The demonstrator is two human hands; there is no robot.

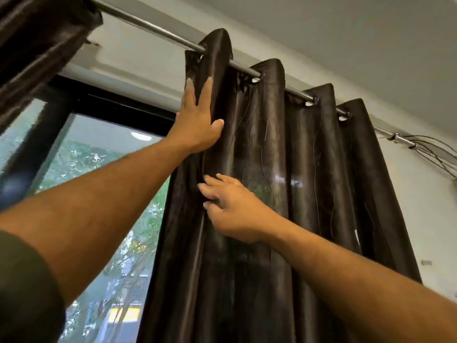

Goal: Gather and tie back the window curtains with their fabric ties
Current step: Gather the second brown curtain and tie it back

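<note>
Presently the left hand [197, 120] is laid flat, fingers straight, against the leading fold of the dark curtain [284, 194], thumb pressed on the fabric. Lower down, the right hand [232, 206] is held with loosely bent fingers touching the same fold; a firm grip cannot be confirmed. The curtain is hung by eyelets from a metal rod [153, 28]. A window [103, 184], white wall [430, 219] and ceiling are seen. No legible writing is noted.

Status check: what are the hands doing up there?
Left hand flat on curtain edge. Right hand fingering a fold lower down. No tie in sight.
</note>
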